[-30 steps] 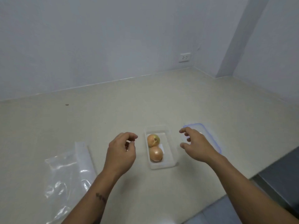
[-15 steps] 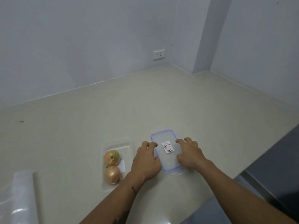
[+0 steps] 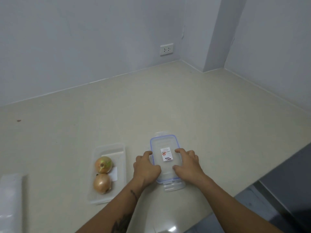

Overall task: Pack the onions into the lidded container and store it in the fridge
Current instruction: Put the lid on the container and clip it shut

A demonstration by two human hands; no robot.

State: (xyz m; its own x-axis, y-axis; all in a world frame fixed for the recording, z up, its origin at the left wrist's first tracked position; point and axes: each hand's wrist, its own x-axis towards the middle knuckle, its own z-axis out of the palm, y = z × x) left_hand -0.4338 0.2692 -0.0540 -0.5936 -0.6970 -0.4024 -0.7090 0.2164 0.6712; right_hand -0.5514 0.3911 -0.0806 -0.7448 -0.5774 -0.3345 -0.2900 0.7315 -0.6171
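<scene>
Plastic sheeting, a crumpled clear bag [image 3: 10, 199], is cut off at the left edge and blurred, so its contents cannot be made out. The small print on the white sticker [image 3: 166, 154] is too fine to read in full. That sticker sits on the clear rectangular lid with a blue seal rim [image 3: 165, 143], which lies flat on the beige countertop [image 3: 185, 106]. The left hand [image 3: 146, 169] and right hand [image 3: 188, 163] grip the lid's long edges, fingers narrowly curled over the rim on either side. Just left of the lid, apart from it, stands the clear rectangular plastic container [image 3: 121, 148], uncovered, holding two yellow-brown onions [image 3: 103, 182] touching end to end.
</scene>
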